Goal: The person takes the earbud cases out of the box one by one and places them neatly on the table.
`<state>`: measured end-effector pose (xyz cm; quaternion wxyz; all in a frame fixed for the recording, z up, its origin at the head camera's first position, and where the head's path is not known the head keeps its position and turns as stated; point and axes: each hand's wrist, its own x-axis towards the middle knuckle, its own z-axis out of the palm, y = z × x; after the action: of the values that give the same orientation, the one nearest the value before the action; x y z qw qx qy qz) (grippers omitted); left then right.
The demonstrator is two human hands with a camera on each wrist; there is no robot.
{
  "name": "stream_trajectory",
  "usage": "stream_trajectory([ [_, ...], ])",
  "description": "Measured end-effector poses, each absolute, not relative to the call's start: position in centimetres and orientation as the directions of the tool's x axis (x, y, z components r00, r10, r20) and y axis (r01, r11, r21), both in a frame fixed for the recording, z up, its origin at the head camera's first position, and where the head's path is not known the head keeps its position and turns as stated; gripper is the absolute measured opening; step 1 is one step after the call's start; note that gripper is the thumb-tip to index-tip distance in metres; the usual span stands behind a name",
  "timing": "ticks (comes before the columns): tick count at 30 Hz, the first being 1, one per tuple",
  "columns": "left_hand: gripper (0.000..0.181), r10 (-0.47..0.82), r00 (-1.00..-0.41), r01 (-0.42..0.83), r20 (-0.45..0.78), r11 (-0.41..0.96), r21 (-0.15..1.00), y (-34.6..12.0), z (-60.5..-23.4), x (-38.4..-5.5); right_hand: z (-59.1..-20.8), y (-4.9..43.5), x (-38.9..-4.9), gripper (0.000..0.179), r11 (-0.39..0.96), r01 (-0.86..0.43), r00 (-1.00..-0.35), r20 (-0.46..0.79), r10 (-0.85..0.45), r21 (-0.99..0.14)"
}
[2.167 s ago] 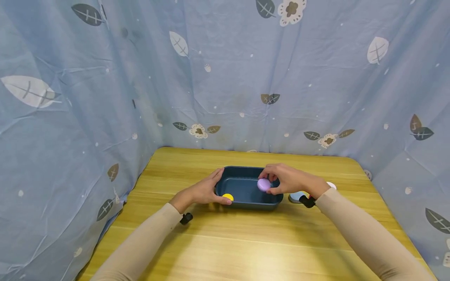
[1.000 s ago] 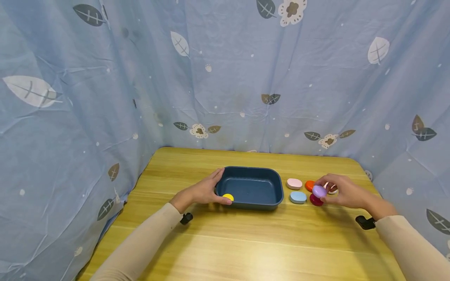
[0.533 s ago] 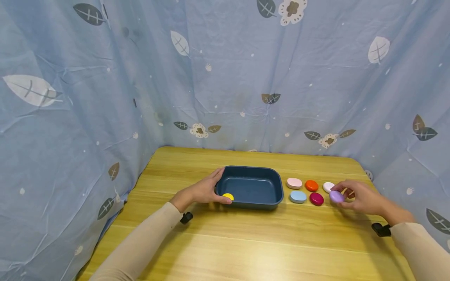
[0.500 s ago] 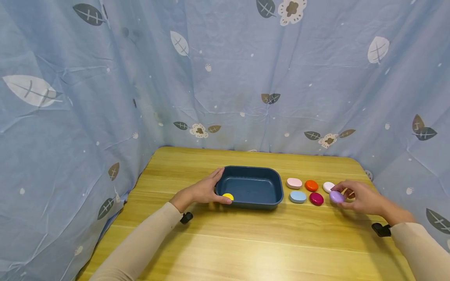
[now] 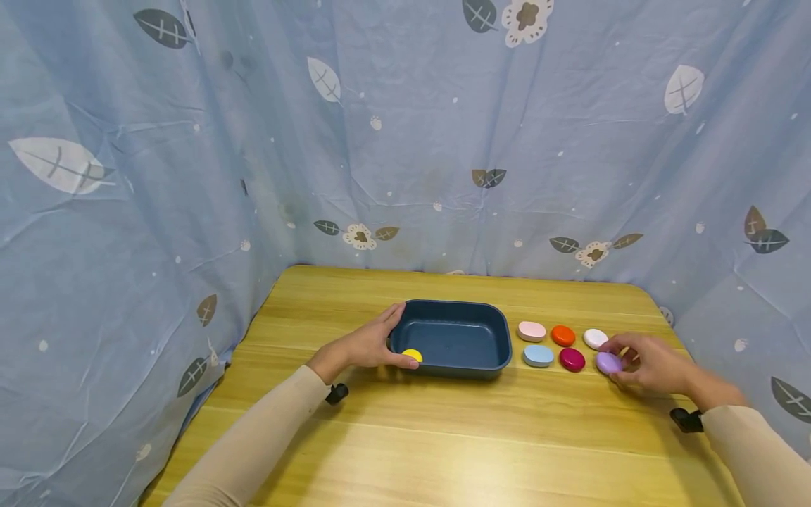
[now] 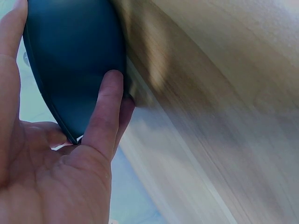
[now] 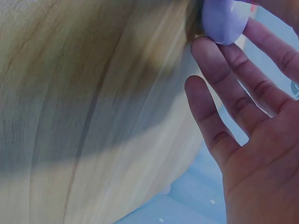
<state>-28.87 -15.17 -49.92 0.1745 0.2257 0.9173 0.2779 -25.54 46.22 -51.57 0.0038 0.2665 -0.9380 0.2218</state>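
At the right of the table my right hand (image 5: 652, 362) pinches a glossy purple rounded disc (image 5: 609, 362) between thumb and fingers, at or just above the wood. In the right wrist view, the purple disc (image 7: 225, 21) meets the fingertips, and the lower fingers stick out free. My left hand (image 5: 364, 343) grips the left end of a dark blue rectangular bin (image 5: 472, 366), thumb on the near side. The left wrist view shows its fingers around the bin's wall (image 6: 77, 60). A yellow round piece (image 5: 413, 355) lies inside the bin, partly hidden by the near wall and thumb.
Right of the bin sit a pink oval (image 5: 531, 331), a light blue oval (image 5: 538, 355), an orange disc (image 5: 562, 335), a crimson disc (image 5: 572, 360) and a white disc (image 5: 595, 339), in two rows. A patterned blue curtain (image 5: 405, 141) surrounds the wooden table (image 5: 431, 436).
My right hand has carried the purple disc out of the bin to the right, then down beside the crimson disc, nearer than the white one. My left hand and the bin stay put.
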Motion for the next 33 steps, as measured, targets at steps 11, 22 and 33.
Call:
stream_trajectory([
  [11, 0.143, 0.509, -0.839, 0.319, -0.190, 0.745, 0.586, -15.2, -49.9, -28.9, -51.8, 46.1, -25.5, 0.045, 0.761, -0.509, -0.854, 0.120, -0.507, -0.403],
  [22, 0.144, 0.517, -0.835, 0.329, -0.187, 0.743, 0.583, -15.2, -49.9, -29.0, -51.5, 46.0, -25.2, 0.048, 0.786, -0.491, -0.868, 0.134, -0.478, -0.375],
  [33, 0.145, 0.512, -0.837, 0.325, -0.192, 0.749, 0.577, -15.2, -50.0, -29.0, -49.2, 43.7, -25.3, 0.043, 0.813, -0.496, -0.868, 0.193, -0.458, -0.306],
])
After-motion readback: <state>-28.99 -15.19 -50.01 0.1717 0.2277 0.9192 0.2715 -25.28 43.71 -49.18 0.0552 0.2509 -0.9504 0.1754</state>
